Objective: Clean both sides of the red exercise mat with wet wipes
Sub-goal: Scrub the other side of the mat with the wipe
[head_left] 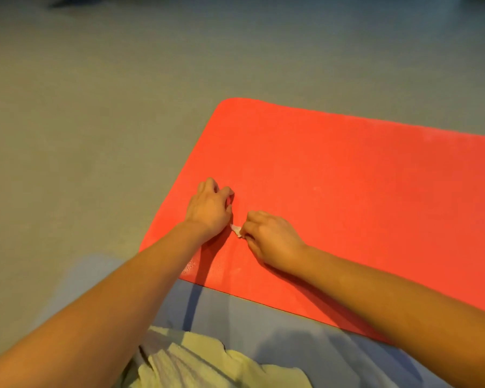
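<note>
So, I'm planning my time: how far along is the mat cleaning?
Done: hard to tell; the red mat lies flat, one face up, with no clearly wiped area. In hand: the right hand pinches a small white wipe at its surface, the left hand resting on the mat beside it. Left: likely much of this face, plus the hidden underside.

Dim, warm, yellowish light lies over the grey floor [81,121], which darkens toward the top edge. The left forearm [109,303] and right forearm [389,298] throw soft shadows on the red exercise mat [347,177] and the blue cloth [263,331]. Everything looks soft, slightly smeared. The mat's far edge bows with wide-angle distortion.
</note>
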`<state>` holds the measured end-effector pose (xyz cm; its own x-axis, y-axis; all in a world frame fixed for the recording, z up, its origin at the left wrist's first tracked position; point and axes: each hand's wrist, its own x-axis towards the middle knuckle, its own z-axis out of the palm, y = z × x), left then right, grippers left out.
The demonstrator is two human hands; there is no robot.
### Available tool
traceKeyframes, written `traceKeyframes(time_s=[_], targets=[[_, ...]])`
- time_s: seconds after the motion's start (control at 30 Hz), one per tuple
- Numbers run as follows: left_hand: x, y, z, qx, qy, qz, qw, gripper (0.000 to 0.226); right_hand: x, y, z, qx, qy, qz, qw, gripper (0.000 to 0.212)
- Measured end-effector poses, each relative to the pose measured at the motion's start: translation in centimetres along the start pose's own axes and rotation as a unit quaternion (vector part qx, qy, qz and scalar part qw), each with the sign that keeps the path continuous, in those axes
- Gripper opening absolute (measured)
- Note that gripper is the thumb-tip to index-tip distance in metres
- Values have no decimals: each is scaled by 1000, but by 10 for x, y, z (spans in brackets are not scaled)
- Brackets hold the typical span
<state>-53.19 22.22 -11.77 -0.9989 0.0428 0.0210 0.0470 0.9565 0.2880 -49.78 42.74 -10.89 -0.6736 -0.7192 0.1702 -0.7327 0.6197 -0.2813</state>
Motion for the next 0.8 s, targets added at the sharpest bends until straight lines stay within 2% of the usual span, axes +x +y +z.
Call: traceKeyframes(time_s=[0.17,0.23,0.33,0.43,0.53,0.6,0.67,0.8], targets=[[-16,2,-12,7,-76,4,997,37,45,39,-9,-22,16,140,990,15],[-33,6,-15,-2,-113,-2,994,45,48,35,-9,-45,15,151,987,13],[-56,9,-14,-37,-106,-7,994,52,24,9,-3,-44,34,122,991,12],[-54,3,-17,-67,-83,-6,994,47,-16,-24,6,-8,46,68,997,9],[-44,2,-22,-66,-69,6,995,36,-42,-50,8,15,17,-10,1000,21],[-42,1,-18,-63,-66,8,996,34,-37,-41,6,10,-10,-32,999,20],[-44,0,-15,-60,-76,11,995,38,-21,-19,2,-2,-16,16,1000,15],[-53,1,-14,-63,-143,3,988,65,9,9,-8,-5,16,165,986,18]])
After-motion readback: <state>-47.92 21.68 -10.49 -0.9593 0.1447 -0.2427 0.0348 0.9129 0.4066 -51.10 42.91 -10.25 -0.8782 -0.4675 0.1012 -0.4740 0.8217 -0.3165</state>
